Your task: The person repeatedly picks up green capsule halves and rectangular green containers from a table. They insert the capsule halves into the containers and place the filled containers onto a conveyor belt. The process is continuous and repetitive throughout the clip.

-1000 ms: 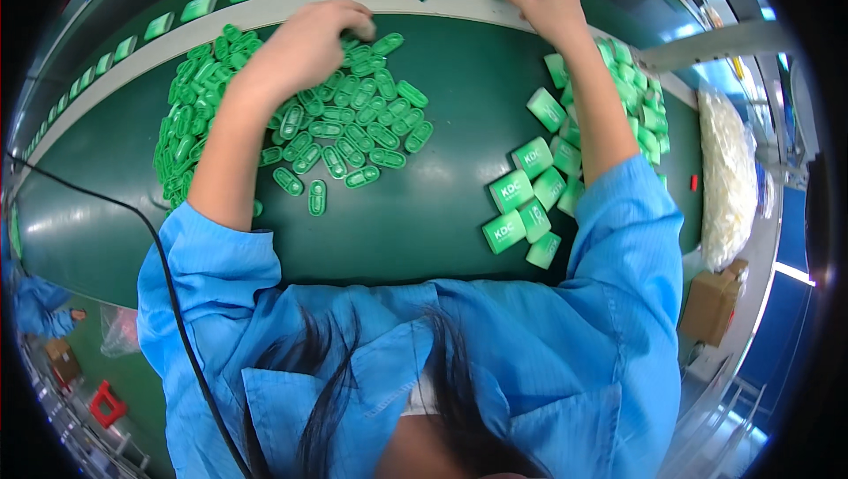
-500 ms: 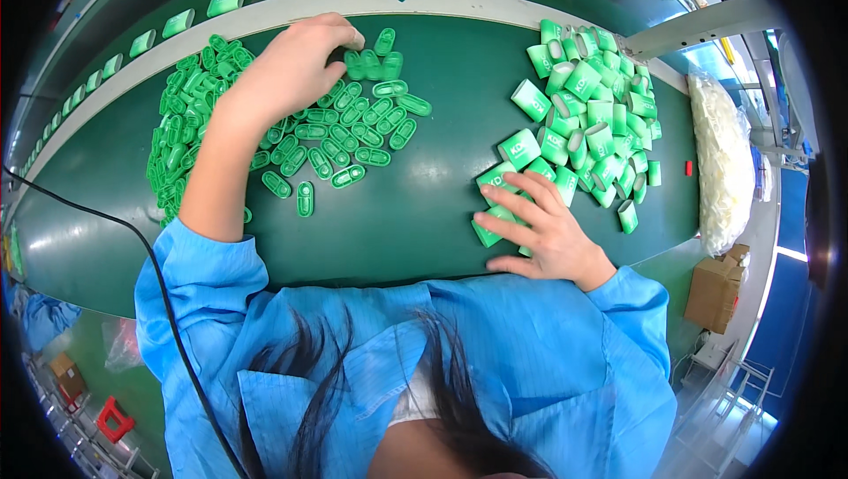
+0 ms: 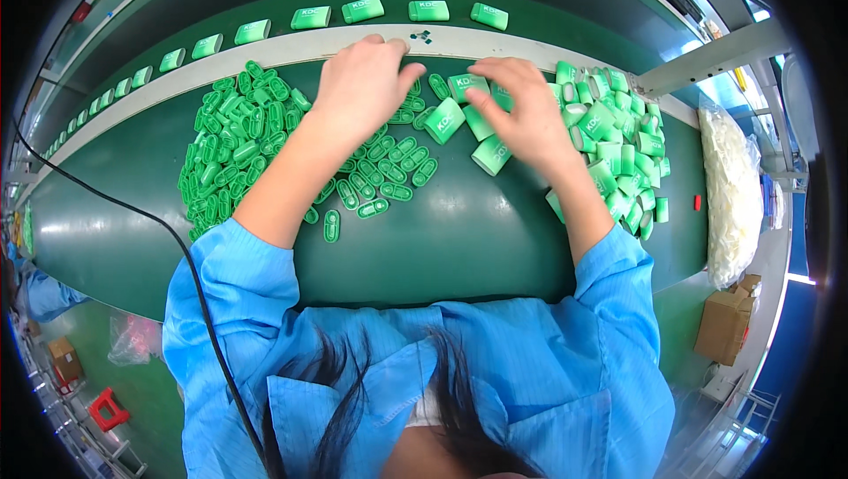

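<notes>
My left hand reaches to the far side of the green work surface, by the pale rail, its thumb apart from its bent fingers. Small green oval plastic caps lie beside and under it; the hand hides some. My right hand is spread over several green-and-white printed oval sleeves, thumb and fingers apart. One sleeve lies just below its palm, and another sleeve is at its fingertips. The sleeves nearest the left hand sit right beside the loose caps.
A heap of green caps lies left, a pile of sleeves right. Beyond the pale rail stands a row of finished-looking green pieces. A bag of white parts stands at the right edge. A black cable crosses the left side.
My right hand has moved left and away from me, and several sleeves have shifted with it to beside the caps. My left hand has moved right, over the caps by the rail.
</notes>
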`<state>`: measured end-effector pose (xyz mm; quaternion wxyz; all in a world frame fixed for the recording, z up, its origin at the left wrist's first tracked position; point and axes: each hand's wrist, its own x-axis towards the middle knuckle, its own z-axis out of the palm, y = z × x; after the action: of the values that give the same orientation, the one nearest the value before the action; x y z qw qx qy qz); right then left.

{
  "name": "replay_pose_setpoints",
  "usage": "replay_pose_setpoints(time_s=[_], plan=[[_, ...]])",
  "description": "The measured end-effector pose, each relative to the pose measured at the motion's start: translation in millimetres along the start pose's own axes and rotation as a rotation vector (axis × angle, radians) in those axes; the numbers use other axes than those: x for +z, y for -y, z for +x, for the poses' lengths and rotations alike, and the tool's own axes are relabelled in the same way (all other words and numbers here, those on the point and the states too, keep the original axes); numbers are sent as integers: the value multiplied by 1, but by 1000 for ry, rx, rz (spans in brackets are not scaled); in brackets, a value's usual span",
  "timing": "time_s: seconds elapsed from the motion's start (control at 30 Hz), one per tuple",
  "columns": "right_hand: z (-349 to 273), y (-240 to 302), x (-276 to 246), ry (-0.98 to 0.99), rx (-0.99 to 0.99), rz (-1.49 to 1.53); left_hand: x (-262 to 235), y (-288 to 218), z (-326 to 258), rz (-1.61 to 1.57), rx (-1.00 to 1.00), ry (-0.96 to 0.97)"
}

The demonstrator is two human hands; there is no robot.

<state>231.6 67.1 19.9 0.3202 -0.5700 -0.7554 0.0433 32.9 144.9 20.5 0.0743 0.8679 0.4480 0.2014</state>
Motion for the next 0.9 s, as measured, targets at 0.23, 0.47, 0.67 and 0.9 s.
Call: replay_pose_setpoints(time_s=[0.23,0.47,0.67,0.9], plan=[[9,2,-9,133,174,107,11,-7,-1,-88,67,24],[0,17,1,139,-141,63,-12,-3,0,-856,-221,231],[-5,27,-3,402,61,194,1,10,0,-1496,-321,363],[42,21,-23,238,414,721,-7,12,3,-1559,-389,288]])
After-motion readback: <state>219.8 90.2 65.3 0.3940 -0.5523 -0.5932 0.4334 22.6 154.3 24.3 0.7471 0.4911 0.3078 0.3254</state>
